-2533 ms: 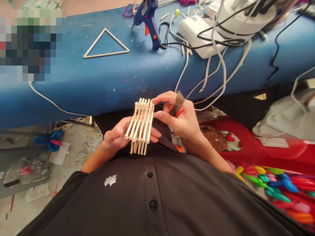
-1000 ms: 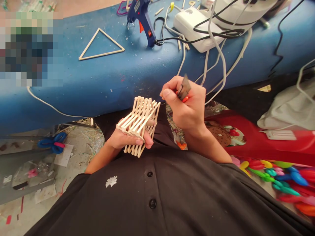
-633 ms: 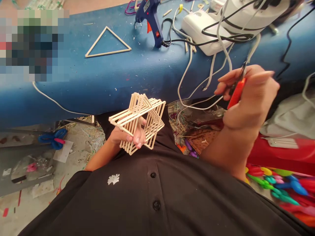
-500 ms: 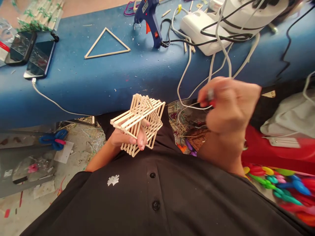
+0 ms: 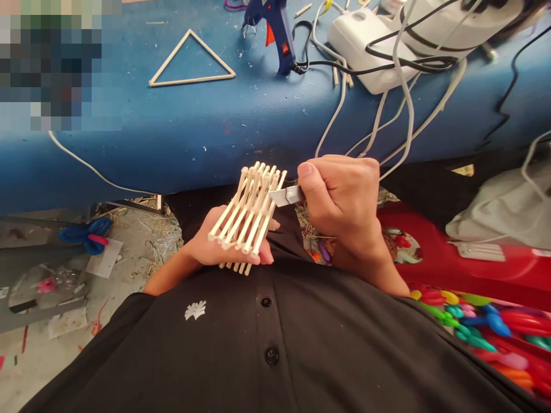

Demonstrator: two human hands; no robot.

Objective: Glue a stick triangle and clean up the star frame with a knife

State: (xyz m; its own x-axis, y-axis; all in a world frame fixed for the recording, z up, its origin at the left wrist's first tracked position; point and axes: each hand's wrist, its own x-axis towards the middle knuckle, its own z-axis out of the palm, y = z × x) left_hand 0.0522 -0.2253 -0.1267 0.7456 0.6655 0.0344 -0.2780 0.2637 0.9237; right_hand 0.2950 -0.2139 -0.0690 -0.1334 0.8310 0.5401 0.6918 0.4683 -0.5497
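Beside the counter (image 5: 181, 137), the left hand (image 5: 206, 241) has its grip closed round the frame (image 5: 257, 206); the right hand (image 5: 348, 195) clenches a knife (image 5: 286, 196), blade at the sticks, seemingly for cutting that calls for steadiness.

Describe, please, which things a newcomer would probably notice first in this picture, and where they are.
Probably the frame of pale sticks at the centre, held in the left hand, with the knife blade in the right hand close beside it. Next, perhaps the bright balloons at lower right, and the stick triangle lying left of the glue gun on the blue surface.
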